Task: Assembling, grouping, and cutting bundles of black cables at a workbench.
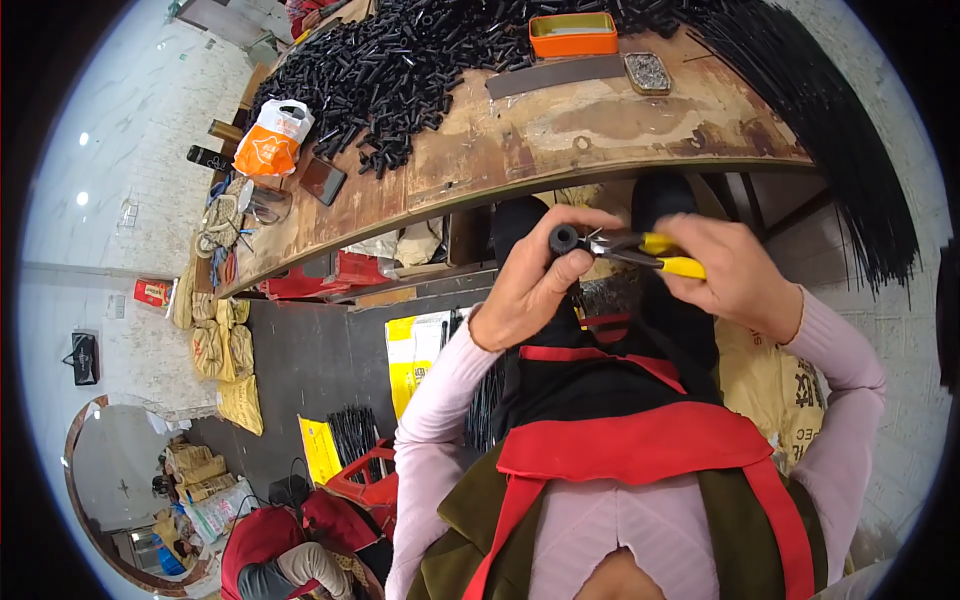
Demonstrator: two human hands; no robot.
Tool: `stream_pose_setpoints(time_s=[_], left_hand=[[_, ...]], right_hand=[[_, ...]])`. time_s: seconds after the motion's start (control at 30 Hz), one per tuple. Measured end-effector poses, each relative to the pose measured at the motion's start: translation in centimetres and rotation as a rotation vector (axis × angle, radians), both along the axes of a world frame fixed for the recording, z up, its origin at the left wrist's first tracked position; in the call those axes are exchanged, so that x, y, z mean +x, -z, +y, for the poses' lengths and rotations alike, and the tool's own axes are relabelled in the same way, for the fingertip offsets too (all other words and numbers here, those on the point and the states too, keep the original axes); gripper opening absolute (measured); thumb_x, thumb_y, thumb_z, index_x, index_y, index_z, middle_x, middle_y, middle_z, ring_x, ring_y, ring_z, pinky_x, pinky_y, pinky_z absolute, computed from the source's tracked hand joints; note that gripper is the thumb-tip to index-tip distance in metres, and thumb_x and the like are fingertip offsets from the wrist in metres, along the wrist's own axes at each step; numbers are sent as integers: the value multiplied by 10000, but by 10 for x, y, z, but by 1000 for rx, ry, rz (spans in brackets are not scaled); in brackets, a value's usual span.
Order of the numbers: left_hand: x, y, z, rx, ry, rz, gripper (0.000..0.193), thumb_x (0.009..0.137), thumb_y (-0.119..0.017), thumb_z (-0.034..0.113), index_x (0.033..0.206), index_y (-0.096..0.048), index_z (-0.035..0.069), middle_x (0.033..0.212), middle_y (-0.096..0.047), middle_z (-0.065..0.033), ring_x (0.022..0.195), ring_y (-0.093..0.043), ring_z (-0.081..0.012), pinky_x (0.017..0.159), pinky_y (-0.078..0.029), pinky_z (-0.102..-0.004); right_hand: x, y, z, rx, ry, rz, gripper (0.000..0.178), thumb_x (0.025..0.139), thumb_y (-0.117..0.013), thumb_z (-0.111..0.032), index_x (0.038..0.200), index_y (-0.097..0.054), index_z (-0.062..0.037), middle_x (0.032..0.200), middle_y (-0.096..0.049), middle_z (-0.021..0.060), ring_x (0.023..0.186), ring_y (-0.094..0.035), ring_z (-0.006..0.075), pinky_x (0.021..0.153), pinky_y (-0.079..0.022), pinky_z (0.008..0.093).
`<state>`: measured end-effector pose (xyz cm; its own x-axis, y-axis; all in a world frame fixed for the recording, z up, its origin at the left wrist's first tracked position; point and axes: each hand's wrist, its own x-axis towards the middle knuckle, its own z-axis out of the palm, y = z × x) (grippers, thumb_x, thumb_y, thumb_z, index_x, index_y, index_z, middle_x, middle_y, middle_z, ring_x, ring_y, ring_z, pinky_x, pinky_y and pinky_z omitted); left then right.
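Over my lap, just off the table's front edge, my left hand (525,290) grips a short black tube (563,238) between thumb and fingers, its round hollow end facing up. My right hand (735,265) is closed round a pair of pliers (683,267) with yellow-tipped handles. The metal jaws point left and meet the side of the black tube. A thin, light sliver shows by the jaws, too small to name. Part of the tube is hidden by my left fingers.
On the worn wooden table (560,125) lie a heap of black tubes (385,80), an orange box (573,35), a small tray of bits (648,73), a grey strip (555,75) and a phone (323,181). Long black rods (850,140) hang off the right. A person in red (300,550) is at lower left.
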<state>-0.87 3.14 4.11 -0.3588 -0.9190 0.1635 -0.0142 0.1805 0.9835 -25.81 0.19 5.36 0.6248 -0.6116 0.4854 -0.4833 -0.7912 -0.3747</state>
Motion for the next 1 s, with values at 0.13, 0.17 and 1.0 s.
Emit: stream_pose_setpoints(time_s=[0.13, 0.17, 1.0], left_hand=[[3, 1, 6, -45, 46, 28, 604, 948, -545, 499, 1281, -506, -3, 915, -471, 0, 780, -430, -66, 673, -359, -200], [6, 4, 6, -11, 57, 77, 538, 965, -537, 446, 1263, -520, -1, 956, -505, -19, 834, -458, -84, 728, -383, -217], [25, 27, 1, -47, 66, 20, 347, 984, -533, 371, 956, -409, 48, 798, -459, -41, 685, -390, -95, 596, -317, -237]], right_hand=[[10, 15, 5, 661, -224, -54, 314, 893, -671, -256, 966, -584, 36, 760, -599, 190, 685, -603, 345, 609, -446, 365], [12, 16, 6, 739, -188, -76, 310, 898, -665, -254, 975, -583, 35, 759, -598, 190, 678, -602, 332, 610, -446, 365], [35, 25, 8, 1238, -220, -153, 229, 991, -540, -253, 988, -586, -28, 653, -531, -1, 555, -459, 57, 505, -383, 236]])
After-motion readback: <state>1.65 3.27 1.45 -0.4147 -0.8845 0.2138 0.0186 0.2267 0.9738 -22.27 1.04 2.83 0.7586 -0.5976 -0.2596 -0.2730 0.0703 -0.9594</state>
